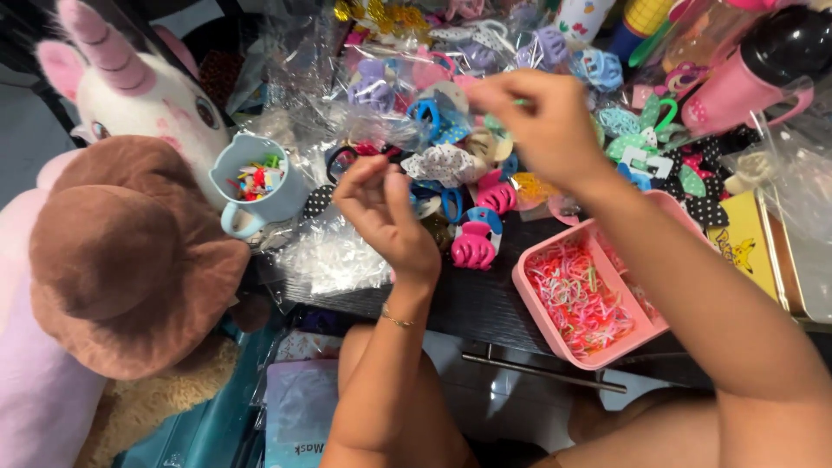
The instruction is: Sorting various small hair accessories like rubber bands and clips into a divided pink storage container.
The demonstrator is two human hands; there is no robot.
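Both my hands are raised over a dark table (485,303) covered with hair clips. My left hand (387,215) has its fingertips pinched together; whatever is between them is too small to see. My right hand (539,121) is higher and to the right, also pinched, with a small green piece (520,102) showing at its fingertips. Below the hands lie a pink claw clip (474,247), blue clips and polka-dot bows (446,160). A pink tray (533,312) filled with tiny coloured elastic bands (576,295) sits under my right forearm.
A pale blue mug (260,195) with small clips stands at the left beside a unicorn plush (130,95) and a brown hat (121,251). Clear plastic bags (334,256), a pink bottle with a black cap (745,82) and a yellow box (745,243) crowd the table.
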